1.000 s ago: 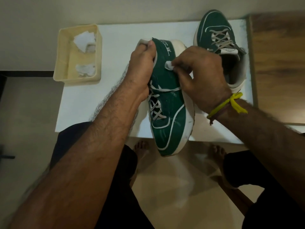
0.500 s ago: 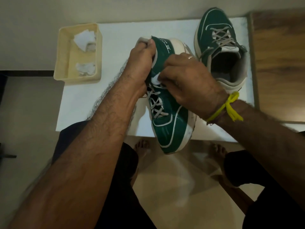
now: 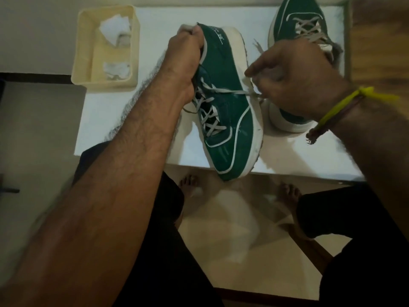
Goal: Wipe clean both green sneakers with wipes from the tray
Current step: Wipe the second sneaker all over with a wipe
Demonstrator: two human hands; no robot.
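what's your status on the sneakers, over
Left hand grips the held sneaker at the heel. Right hand pinches a wipe at its white sole edge. Second sneaker waits on the table. Nothing in the way.

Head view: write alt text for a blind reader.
A left hand grips the heel of a green sneaker held tilted over a white table, while the right hand holds a wipe at its sole edge. A second sneaker sits behind; a tray of wipes stands left.
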